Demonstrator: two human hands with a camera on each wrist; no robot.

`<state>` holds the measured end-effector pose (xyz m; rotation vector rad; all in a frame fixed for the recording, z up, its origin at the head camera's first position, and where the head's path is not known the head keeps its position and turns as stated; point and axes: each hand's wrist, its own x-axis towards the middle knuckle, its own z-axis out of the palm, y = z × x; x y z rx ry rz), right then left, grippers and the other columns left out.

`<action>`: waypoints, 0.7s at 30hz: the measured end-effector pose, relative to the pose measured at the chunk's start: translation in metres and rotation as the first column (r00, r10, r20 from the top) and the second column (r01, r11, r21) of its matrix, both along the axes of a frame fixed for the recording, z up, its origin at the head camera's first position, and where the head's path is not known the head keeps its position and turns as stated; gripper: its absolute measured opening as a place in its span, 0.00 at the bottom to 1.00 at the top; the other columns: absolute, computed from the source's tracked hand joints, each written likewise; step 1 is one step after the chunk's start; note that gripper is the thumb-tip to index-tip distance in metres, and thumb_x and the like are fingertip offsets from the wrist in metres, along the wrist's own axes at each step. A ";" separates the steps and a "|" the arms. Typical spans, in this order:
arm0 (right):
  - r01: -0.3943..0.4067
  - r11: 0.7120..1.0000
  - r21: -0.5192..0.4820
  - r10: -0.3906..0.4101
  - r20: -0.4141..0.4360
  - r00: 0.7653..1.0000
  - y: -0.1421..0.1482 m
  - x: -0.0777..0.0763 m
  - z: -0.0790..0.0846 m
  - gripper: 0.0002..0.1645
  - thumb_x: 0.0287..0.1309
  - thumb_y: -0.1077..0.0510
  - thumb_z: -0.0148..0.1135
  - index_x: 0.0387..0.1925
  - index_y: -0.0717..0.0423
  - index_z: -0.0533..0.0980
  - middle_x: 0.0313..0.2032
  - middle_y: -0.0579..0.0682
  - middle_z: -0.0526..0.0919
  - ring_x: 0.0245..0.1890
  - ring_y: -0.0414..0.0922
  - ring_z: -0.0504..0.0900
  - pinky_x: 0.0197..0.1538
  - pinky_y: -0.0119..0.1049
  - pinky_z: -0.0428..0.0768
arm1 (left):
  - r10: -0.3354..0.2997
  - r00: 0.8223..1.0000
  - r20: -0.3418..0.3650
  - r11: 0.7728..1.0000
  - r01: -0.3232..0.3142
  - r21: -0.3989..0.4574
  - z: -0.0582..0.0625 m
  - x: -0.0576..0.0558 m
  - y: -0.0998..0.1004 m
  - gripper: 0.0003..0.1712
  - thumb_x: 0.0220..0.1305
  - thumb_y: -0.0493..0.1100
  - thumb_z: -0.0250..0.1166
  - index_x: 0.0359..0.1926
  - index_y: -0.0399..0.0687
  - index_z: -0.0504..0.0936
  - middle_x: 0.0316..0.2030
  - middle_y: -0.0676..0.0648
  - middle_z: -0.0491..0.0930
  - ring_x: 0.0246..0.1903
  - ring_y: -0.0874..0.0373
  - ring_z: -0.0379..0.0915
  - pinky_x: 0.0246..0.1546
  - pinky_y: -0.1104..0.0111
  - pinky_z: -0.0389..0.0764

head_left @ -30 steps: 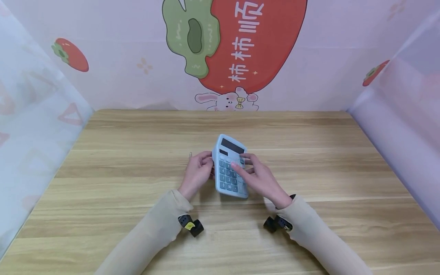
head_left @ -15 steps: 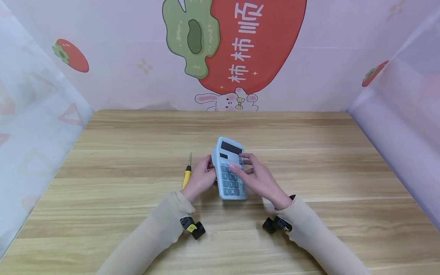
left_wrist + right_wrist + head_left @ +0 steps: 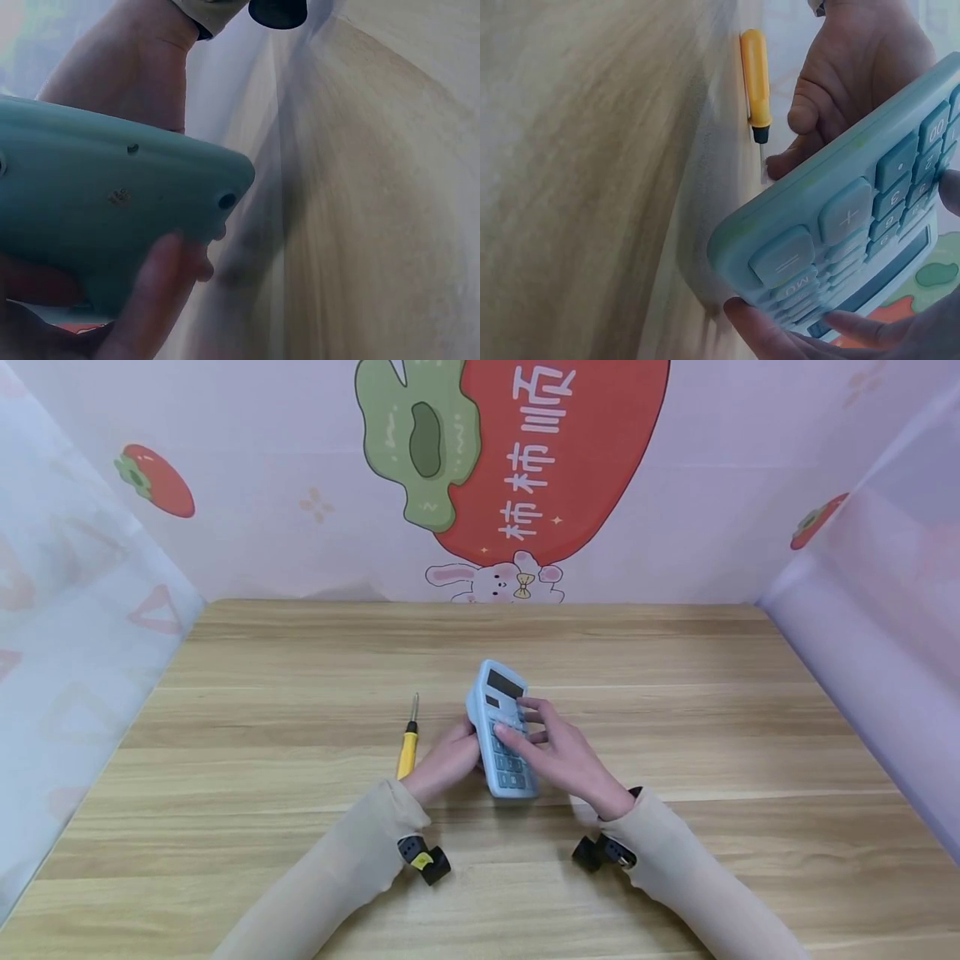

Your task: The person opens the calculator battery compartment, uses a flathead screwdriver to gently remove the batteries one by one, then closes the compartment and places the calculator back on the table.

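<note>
A light-blue calculator point(image 3: 516, 782) is held tilted above the table, its keys and display facing up and right. My right hand point(image 3: 564, 756) grips it from the right, thumb across the keys and fingers at the far edge. Behind the calculator's left side reaches my left hand point(image 3: 444, 762), its fingers mostly hidden in the head view. The left wrist view shows the calculator's back point(image 3: 82, 180), with a dark round hole near one corner and a straight finger point(image 3: 154, 292) of the left hand touching it. In the right wrist view, the large plus and equals keys point(image 3: 784, 257) show.
A screwdriver point(image 3: 407, 752) with a yellow handle and metal shaft lies on the wooden table point(image 3: 262, 710), just left of my left hand. Patterned sheets form a back wall point(image 3: 285, 527) and two sides around the table.
My left hand has slid right, farther behind the calculator, uncovering the screwdriver. The calculator has come slightly lower and turned more toward the right. My right hand keeps its grip.
</note>
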<state>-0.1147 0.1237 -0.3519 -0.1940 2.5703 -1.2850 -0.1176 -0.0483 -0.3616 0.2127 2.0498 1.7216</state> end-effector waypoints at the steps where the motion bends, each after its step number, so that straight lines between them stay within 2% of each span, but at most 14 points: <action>1: -0.006 1.000 -0.007 0.005 -0.003 1.000 0.000 0.000 0.000 0.43 0.56 0.30 0.51 0.66 0.45 0.56 0.62 0.56 0.68 0.53 0.54 0.77 0.51 0.47 0.78 | -0.002 1.000 0.007 1.000 0.002 -0.003 0.000 0.000 0.001 0.27 0.72 0.47 0.38 0.68 0.43 0.56 0.53 0.37 0.75 0.47 0.49 0.78 0.44 0.62 0.80; 6: -0.035 0.999 -0.033 0.035 -0.011 0.999 0.000 0.001 0.001 0.42 0.58 0.32 0.50 0.67 0.46 0.55 0.64 0.56 0.66 0.55 0.55 0.76 0.53 0.48 0.77 | -0.007 1.000 0.013 1.000 0.007 -0.006 0.000 0.000 0.003 0.28 0.71 0.46 0.36 0.68 0.40 0.56 0.56 0.37 0.73 0.51 0.47 0.75 0.51 0.59 0.76; 13: -0.086 0.995 -0.052 0.085 -0.028 0.996 0.001 0.002 0.000 0.39 0.62 0.35 0.46 0.68 0.47 0.53 0.64 0.59 0.65 0.56 0.56 0.75 0.54 0.48 0.77 | 0.011 1.000 0.005 1.000 -0.011 -0.014 -0.001 0.000 0.006 0.30 0.69 0.42 0.37 0.70 0.38 0.49 0.61 0.35 0.67 0.57 0.45 0.70 0.57 0.56 0.72; 16: -0.097 0.992 -0.074 0.096 -0.026 0.995 0.002 0.002 0.000 0.38 0.63 0.35 0.43 0.69 0.46 0.53 0.64 0.58 0.65 0.57 0.56 0.74 0.55 0.49 0.76 | 0.027 1.000 -0.001 1.000 -0.027 -0.008 0.000 -0.001 0.009 0.29 0.68 0.40 0.37 0.68 0.34 0.51 0.60 0.33 0.67 0.56 0.43 0.70 0.57 0.56 0.72; 21: -0.123 0.984 -0.130 0.118 -0.045 0.992 0.002 0.003 0.002 0.34 0.66 0.37 0.39 0.68 0.46 0.55 0.64 0.54 0.66 0.57 0.53 0.74 0.57 0.47 0.74 | 0.068 0.997 0.037 0.995 -0.070 0.070 0.000 -0.001 0.014 0.29 0.69 0.41 0.37 0.66 0.28 0.49 0.55 0.29 0.69 0.53 0.42 0.71 0.55 0.55 0.73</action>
